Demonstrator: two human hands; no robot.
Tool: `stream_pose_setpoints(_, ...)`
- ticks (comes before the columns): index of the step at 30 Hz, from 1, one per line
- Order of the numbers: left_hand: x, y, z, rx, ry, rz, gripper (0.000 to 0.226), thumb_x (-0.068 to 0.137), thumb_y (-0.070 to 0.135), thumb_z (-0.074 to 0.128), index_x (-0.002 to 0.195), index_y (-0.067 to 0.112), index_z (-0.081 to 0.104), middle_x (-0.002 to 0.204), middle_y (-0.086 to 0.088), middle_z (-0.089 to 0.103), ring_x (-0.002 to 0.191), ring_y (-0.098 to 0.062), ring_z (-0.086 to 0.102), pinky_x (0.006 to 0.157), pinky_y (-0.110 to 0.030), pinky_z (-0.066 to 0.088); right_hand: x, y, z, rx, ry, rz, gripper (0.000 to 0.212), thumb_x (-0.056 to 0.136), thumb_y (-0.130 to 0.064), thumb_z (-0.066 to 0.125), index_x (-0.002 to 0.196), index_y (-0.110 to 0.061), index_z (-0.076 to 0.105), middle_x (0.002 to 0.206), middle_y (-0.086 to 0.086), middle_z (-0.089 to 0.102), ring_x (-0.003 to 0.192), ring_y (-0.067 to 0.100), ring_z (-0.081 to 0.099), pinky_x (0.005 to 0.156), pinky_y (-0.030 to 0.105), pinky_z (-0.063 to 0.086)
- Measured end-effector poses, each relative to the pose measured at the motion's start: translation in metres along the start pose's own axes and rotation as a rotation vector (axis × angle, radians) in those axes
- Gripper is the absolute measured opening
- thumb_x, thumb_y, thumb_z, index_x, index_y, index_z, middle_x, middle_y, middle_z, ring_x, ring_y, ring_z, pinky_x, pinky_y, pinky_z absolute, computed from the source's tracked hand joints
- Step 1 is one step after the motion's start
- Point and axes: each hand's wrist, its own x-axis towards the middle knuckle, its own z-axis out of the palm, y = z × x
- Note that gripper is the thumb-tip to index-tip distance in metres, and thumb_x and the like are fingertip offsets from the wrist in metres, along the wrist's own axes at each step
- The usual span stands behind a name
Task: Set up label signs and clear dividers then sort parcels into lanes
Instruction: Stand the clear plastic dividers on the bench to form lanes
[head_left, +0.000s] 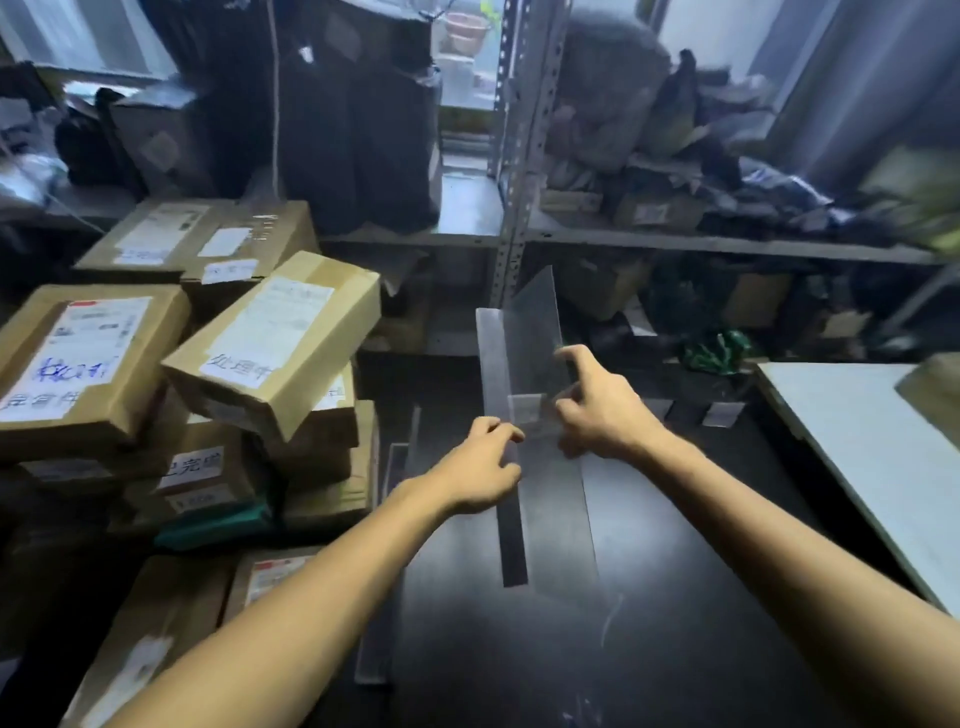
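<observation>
1. The left hand (480, 470), just below the frame's centre, has its fingers curled and grips the left edge of the clear divider (522, 348).
2. The right hand (597, 410), beside it at centre, lays a straight forefinger against the divider's upright panel, with the other fingers curled round its lower part.
3. The clear divider stands on the dark table (675, 571) at the centre of the frame, its flat base running toward the lower edge.
4. A second clear strip (387, 566) lies flat, left of centre.
5. Small label pieces (723, 414) lie right of centre.
6. Stacked parcels (275, 343) fill the left.
7. A metal shelf (727, 241) crosses the upper right.
</observation>
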Motion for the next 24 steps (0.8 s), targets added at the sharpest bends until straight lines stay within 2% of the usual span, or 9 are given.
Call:
stream_pose_setpoints(4,0.039,0.043,0.037,0.111,-0.150,-0.010,0.061,0.093,0.029,0.050,0.147,0.032,0.022,0.162,0.000,-0.018,0.120,-0.032,0.056,0.092,-0.037,0.048,0.009,0.060,-0.027,0.014,0.015,0.043,0.053,0.087,-0.006,0.049,0.134,-0.026,0.033,0.096,0.010,0.070,0.069,0.029,0.072,0.071,0.049,0.061)
stream_pose_setpoints(6,0.063,0.063,0.044,0.173,-0.215,-0.003,0.065,0.094,0.029,0.050,0.150,0.031,0.017,0.161,-0.004,-0.022,0.120,-0.032,0.056,0.097,-0.042,0.049,0.022,0.087,-0.040,0.063,0.011,0.078,0.052,0.087,-0.006,0.050,0.133,-0.024,0.035,0.088,0.009,0.072,0.066,0.028,0.072,0.071,0.049,0.061)
stream_pose_setpoints(9,0.094,0.078,0.052,0.207,-0.237,-0.002,0.064,0.095,0.030,0.047,0.152,0.029,0.018,0.164,-0.008,-0.011,0.130,-0.034,0.048,0.104,-0.041,0.043,0.045,0.115,-0.052,0.104,0.009,0.094,0.050,0.087,-0.005,0.047,0.131,-0.024,0.036,0.078,0.006,0.073,0.055,0.023,0.072,0.070,0.047,0.062)
stream_pose_setpoints(14,0.130,0.066,0.067,0.253,-0.243,-0.040,0.068,0.095,0.030,0.048,0.154,0.028,0.014,0.164,-0.009,0.007,0.145,-0.036,0.025,0.117,-0.049,0.028,0.085,0.138,-0.048,0.049,-0.017,0.079,0.050,0.087,-0.008,0.050,0.132,-0.024,0.036,0.083,0.007,0.071,0.066,0.028,0.072,0.069,0.047,0.062)
stream_pose_setpoints(20,0.190,0.023,0.067,0.190,-0.268,-0.102,0.071,0.096,0.030,0.050,0.156,0.023,0.013,0.162,-0.007,0.020,0.146,-0.030,0.024,0.118,-0.046,0.026,0.153,0.158,-0.019,-0.006,-0.052,0.086,0.053,0.090,-0.009,0.048,0.139,-0.023,0.033,0.084,0.010,0.072,0.074,0.031,0.071,0.079,0.049,0.059)
stream_pose_setpoints(24,0.228,0.007,0.075,-0.054,-0.244,-0.191,0.065,0.099,0.024,0.048,0.156,0.021,0.017,0.160,-0.008,0.026,0.143,-0.025,0.032,0.114,-0.032,0.027,0.191,0.167,0.000,-0.039,-0.066,0.119,0.052,0.091,-0.010,0.047,0.139,-0.022,0.032,0.082,0.011,0.070,0.075,0.032,0.070,0.079,0.049,0.059)
